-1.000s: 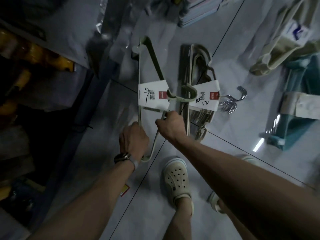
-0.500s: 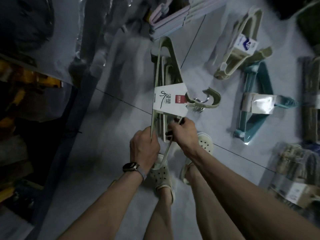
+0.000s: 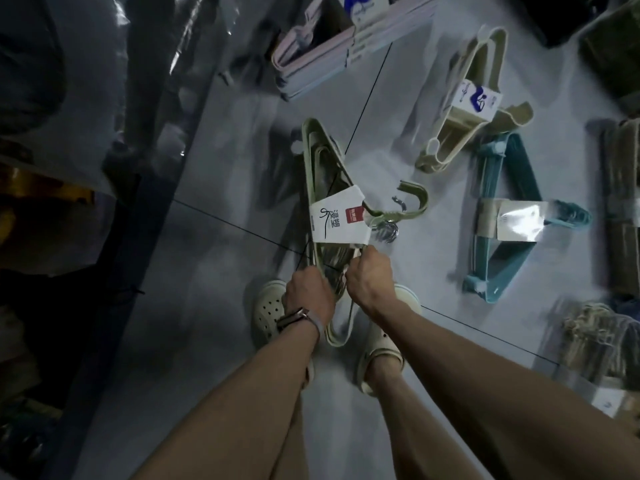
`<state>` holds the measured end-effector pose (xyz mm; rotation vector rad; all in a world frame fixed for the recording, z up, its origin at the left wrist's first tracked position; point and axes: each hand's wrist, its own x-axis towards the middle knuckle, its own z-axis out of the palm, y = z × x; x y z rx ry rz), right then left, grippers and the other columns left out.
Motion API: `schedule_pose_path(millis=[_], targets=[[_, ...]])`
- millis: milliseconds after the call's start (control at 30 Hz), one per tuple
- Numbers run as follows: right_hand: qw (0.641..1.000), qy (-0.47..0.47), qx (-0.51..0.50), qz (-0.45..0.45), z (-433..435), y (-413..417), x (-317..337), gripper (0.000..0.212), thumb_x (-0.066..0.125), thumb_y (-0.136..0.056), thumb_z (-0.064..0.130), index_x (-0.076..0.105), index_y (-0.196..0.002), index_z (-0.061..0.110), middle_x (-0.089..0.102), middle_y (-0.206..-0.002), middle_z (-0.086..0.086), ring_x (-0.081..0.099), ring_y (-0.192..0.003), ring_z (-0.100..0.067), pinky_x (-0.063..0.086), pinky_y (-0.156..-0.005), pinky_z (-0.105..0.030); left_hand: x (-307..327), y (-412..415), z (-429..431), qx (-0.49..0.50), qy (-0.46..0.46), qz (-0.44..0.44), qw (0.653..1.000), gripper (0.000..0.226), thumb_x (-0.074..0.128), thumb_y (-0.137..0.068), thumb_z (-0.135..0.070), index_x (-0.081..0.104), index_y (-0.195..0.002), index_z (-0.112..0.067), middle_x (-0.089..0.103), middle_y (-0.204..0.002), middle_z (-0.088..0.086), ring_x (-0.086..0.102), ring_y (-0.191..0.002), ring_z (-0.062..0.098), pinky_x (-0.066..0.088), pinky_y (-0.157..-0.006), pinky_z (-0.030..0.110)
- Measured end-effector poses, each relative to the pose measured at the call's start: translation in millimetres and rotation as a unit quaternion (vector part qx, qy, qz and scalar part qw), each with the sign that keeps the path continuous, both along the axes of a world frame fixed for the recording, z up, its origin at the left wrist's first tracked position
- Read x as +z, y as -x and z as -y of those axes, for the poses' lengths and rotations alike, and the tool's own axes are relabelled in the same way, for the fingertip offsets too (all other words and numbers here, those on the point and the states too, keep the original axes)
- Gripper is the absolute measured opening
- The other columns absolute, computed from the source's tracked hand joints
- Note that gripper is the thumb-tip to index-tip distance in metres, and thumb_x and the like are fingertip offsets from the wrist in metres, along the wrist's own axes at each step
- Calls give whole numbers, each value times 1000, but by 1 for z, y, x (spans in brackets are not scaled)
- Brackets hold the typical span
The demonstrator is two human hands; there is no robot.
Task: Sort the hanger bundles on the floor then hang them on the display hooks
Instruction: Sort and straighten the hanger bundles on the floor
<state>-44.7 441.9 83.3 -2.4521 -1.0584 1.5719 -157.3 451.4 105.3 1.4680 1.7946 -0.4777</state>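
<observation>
Fingers of left hand point(image 3: 308, 292) and right hand point(image 3: 369, 280) hidden around green bundle point(image 3: 320, 161). Chrome hooks point(image 3: 388, 230) right of the hands half covered by its label point(image 3: 337, 220). Far-right olive bundle point(image 3: 623, 209) cut by edge.

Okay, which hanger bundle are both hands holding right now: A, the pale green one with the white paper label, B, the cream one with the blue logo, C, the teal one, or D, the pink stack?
A: the left hand and right hand both grip the pale green plastic hanger bundle with the white paper label.
</observation>
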Motion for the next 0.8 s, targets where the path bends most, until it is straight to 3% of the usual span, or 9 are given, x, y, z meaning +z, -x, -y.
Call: schedule_pose_path(millis=[167, 333, 500, 600, 800], targets=[[997, 2, 35, 64, -17, 4, -56, 24, 45, -102, 13, 62, -118, 5, 70, -113, -16, 69, -104, -36, 48, -77, -35, -64, -5, -11, 16, -26, -4, 1000, 24, 47, -102, -21, 66, -102, -7, 70, -104, 21, 67, -94, 41, 43, -65, 36], [989, -21, 16, 143, -17, 6, -83, 27, 42, -103, 24, 58, -120, 11, 70, -116, -14, 67, -102, -36, 45, -77, -39, -111, -4, -11, 18, -64, 12, 998, 23, 50, -103, -18, 54, -123, -8, 59, -119, 17, 61, -105, 39, 45, -73, 40], [988, -5, 31, 151, -10, 17, -88, 37, 50, -99, 25, 52, -131, 7, 59, -127, -17, 60, -110, -38, 48, -85, -45, -118, -10, -13, 127, -33, 26, 991, 47, 56, -98, -20, 36, -139, -8, 57, -124, 25, 62, -103, 46, 44, -73, 43], [982, -1, 27, 185, -13, 20, -87, 40, 54, -95, 25, 57, -132, 9, 40, -141, -19, 55, -115, -39, 50, -94, -47, -116, -9, -21, 103, 17, 30, 994, 55, 60, -97, -28, 36, -142, -6, 65, -118, 27, 64, -105, 47, 50, -79, 47], [994, 23, 15, 102, -15, 6, -90, 41, 51, -100, 29, 52, -139, 15, 48, -132, -15, 59, -112, -38, 50, -89, -44, -117, -15, -24, 114, 21, 26, 993, 47, 67, -92, -20, 44, -131, -6, 64, -120, 26, 62, -110, 46, 53, -87, 49]])
